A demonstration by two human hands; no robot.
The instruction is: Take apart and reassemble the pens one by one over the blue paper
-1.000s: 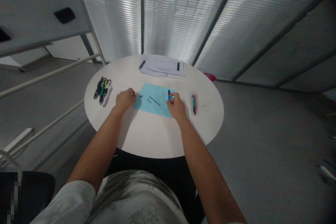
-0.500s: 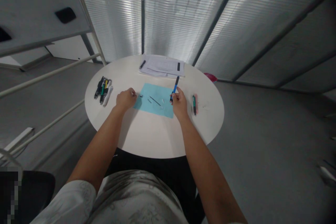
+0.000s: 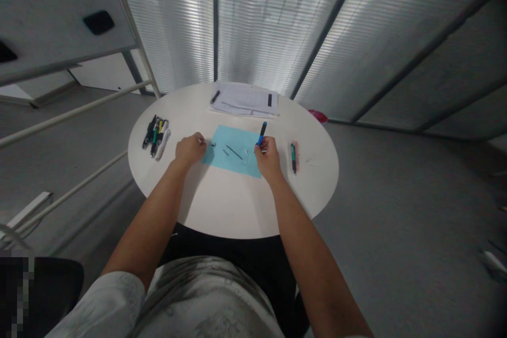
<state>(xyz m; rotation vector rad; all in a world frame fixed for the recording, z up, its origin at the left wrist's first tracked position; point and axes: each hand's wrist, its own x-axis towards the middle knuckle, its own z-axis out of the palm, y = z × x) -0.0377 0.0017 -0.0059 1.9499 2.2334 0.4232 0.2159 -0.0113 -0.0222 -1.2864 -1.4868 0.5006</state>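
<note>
- Tall windows with blinds [image 3: 257, 21] rise behind the round white table [image 3: 233, 206], and a big board [image 3: 47, 21] on a metal frame [image 3: 75, 111] stands off to the person's left.
- Along the far edge of the table I see a stack of papers [image 3: 243, 99], with a black pen [image 3: 215, 97] lying on its left side.
- A bunch of pens [image 3: 156, 135] lies at the left of the table, well apart from the left hand [image 3: 190, 149].
- On the other side, a green pen [image 3: 293, 158] lies near the right hand [image 3: 269, 159], along something pink that I can't make out.
- Between the hands, a light blue sheet [image 3: 232, 133] carries a thin dark rod [image 3: 234, 152], a short grey piece [image 3: 225, 152] just beside it, and a dark bit [image 3: 213, 144] near the left fingertips.
- The blue pen [image 3: 262, 134] is in the right hand, above the sheet's right edge; it leans, dark end up and away, its lower part hidden by fingers.
- The right hand pinches that pen between thumb and fingers.
- The left hand sits at the sheet's left edge, fingers curled in toward the thumb; I can't tell whether they grip anything.
- Both forearms reach forward over the near edge of the table.
</note>
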